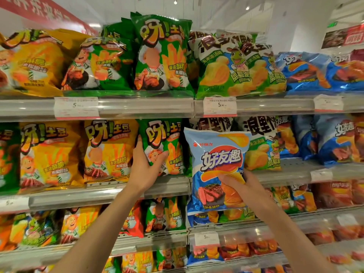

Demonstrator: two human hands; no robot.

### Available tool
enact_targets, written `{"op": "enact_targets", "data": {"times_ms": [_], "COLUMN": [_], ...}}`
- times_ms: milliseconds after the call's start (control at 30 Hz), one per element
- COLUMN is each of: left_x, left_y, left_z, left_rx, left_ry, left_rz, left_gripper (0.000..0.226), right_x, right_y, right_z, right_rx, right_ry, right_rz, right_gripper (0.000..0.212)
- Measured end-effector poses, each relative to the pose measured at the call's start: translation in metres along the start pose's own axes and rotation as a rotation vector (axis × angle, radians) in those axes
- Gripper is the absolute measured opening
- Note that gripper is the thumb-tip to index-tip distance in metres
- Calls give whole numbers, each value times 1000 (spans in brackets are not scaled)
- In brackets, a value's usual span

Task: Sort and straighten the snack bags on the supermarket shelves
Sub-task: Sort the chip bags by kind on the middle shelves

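- a green snack bag [164, 146] standing on the second shelf [110, 196] is gripped at its lower left edge by the left hand [145, 166], fingers curled behind the bag and the thumb pressed across its front.
- a light blue chip bag [216, 170] is held clear of the shelves by the right hand [239, 186], thumb on the front and fingers wrapped behind; it hangs in front of the gap between the green bags and the white-and-green bags [262, 146].
- matching blue bags [334, 138] are seen further right on the same shelf, so the held bag is judged to be out of place.
- risks, as judged from here:
  - the green bag could be tipped forward off the shelf lip if it is pulled by one corner only.
  - the yellow bags [110, 150] just beside it could be knocked askew by the wrist.
  - the blue bag, pinched low, could swing or slip, and its chips could be crushed by a tighter grip.
  - white-and-green bags could be toppled if the blue bag is carried across them too closely.
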State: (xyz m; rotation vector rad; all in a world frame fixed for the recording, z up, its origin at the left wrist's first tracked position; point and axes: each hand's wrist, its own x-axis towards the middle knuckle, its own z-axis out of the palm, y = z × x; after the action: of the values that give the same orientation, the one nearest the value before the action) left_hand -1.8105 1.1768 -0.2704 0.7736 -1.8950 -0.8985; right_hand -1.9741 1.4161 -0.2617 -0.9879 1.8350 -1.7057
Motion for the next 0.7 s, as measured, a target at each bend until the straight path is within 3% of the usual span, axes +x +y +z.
{"op": "enact_targets", "data": {"times_ms": [267, 467, 700], "left_x": [13, 11, 14], "left_y": [1, -6, -6], "left_z": [-4, 2, -1], "left_rx": [28, 23, 139], "left_ry": [-90, -43, -75], "left_rz": [-15, -15, -40], "left_gripper": [102, 104, 121], "right_x": [2, 6, 6], "right_y": [-1, 0, 5], "right_z": [1, 9, 14], "right_rx": [33, 48, 84], "right_ry": [-20, -14, -17], "right_rz": [-8, -14, -17], "right_gripper": [28, 26, 35]}}
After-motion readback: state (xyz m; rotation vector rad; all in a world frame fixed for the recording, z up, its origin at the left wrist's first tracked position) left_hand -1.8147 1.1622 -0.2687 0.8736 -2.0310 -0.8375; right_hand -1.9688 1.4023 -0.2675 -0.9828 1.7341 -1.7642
